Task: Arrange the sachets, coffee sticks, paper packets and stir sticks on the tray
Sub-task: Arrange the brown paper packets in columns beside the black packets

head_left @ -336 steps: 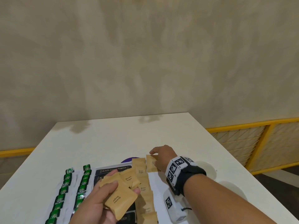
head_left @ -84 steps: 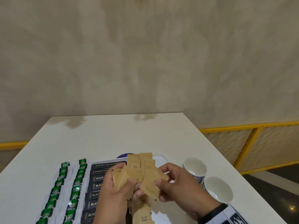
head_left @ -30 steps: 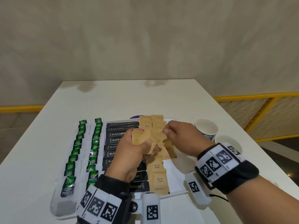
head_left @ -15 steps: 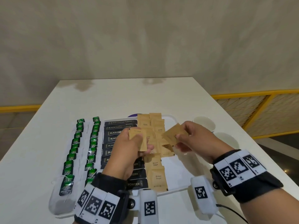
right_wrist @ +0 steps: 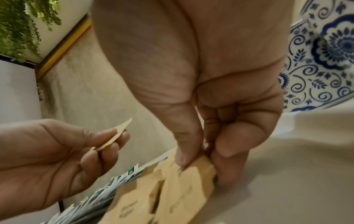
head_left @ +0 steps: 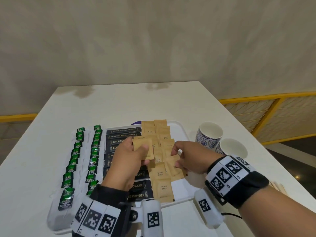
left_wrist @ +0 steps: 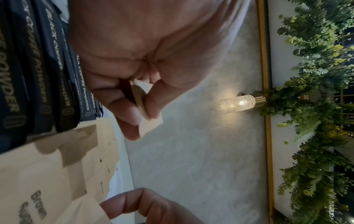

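1. The white table carries a white tray.
2. Two patterned cups stand just right of the tray.
3. On the tray lie rows of green tea sachets, black coffee sticks and brown paper packets.
4. The left hand holds its grip pinched on a raised spare packet; possibly several, edges blur.
5. The right hand has its grip pinching a placed packet lying in the right-hand brown row.

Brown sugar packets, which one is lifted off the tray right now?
The packet gripped in the left hand, raised above the coffee sticks; the others lie on the tray.
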Action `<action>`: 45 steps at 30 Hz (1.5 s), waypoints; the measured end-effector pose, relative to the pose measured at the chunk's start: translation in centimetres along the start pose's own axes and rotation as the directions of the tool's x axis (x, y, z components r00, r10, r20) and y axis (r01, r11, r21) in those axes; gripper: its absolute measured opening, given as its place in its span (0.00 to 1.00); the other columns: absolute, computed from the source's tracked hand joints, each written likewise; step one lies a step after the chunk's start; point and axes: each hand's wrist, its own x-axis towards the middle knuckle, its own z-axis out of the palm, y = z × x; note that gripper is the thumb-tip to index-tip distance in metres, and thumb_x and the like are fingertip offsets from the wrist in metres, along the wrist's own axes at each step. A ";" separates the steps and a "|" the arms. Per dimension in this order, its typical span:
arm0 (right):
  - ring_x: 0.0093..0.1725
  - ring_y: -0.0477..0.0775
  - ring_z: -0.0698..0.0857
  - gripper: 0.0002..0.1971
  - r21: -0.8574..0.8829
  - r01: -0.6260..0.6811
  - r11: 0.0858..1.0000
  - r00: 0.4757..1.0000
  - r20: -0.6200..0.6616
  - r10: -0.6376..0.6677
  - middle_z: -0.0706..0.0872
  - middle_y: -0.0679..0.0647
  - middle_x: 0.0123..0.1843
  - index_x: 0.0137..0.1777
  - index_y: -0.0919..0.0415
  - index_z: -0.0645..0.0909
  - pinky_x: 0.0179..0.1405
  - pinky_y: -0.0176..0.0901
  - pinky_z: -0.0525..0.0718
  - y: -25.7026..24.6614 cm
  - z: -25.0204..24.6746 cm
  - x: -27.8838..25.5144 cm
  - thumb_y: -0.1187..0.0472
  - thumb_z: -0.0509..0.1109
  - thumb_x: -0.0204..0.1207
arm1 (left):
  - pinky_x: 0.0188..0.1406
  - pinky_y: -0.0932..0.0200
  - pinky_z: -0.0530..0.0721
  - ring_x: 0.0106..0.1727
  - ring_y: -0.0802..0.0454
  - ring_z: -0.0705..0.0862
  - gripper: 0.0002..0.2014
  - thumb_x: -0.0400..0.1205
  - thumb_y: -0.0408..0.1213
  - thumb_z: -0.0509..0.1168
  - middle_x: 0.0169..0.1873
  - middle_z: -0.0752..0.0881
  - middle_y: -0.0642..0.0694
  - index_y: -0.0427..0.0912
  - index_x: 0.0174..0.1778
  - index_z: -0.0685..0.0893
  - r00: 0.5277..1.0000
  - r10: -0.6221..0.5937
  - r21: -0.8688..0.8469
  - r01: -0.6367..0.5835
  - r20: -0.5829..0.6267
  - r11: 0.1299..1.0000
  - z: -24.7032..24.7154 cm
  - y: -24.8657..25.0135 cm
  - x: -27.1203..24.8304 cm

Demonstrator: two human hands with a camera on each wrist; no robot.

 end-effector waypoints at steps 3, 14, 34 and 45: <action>0.42 0.49 0.80 0.12 -0.021 0.000 1.000 1.000 -0.004 0.000 0.79 0.44 0.35 0.57 0.48 0.75 0.42 0.39 0.77 0.1 0.0 0.2 0.57 0.73 0.78 | 0.32 0.62 0.85 0.46 0.50 0.91 0.08 0.82 0.28 0.66 0.49 0.92 0.46 0.43 0.54 0.82 1.000 -0.003 -0.031 0.004 0.019 0.999 -0.2 0.0 -0.1; 0.42 0.49 0.79 0.11 -0.038 -0.024 0.999 1.000 -0.016 0.023 0.78 0.43 0.37 0.53 0.49 0.74 0.37 0.37 0.74 0.3 0.1 -0.1 0.57 0.73 0.77 | 0.40 0.60 0.90 0.48 0.46 0.91 0.09 0.84 0.24 0.61 0.52 0.89 0.42 0.39 0.55 0.81 0.999 -0.040 -0.052 0.040 -0.001 0.998 0.0 0.0 0.0; 0.32 0.36 0.84 0.06 0.316 0.138 0.939 0.982 -0.167 -0.088 0.87 0.46 0.44 0.56 0.48 0.77 0.34 0.29 0.78 -0.9 -0.6 -2.0 0.56 0.60 0.85 | 0.38 0.61 0.90 0.49 0.46 0.90 0.16 0.82 0.17 0.60 0.50 0.90 0.39 0.41 0.58 0.82 0.980 -0.105 0.105 0.088 0.168 0.991 -0.1 -0.3 -0.1; 0.31 0.42 0.82 0.02 0.485 0.210 0.849 0.960 -0.268 -0.085 0.84 0.46 0.30 0.47 0.54 0.84 0.35 0.36 0.80 -0.6 -0.2 -3.6 0.60 0.74 0.77 | 0.31 0.60 0.81 0.29 0.55 0.83 0.14 0.80 0.21 0.64 0.28 0.86 0.47 0.44 0.55 0.84 0.947 -0.044 0.225 -0.030 0.317 0.974 1.9 -0.4 -1.7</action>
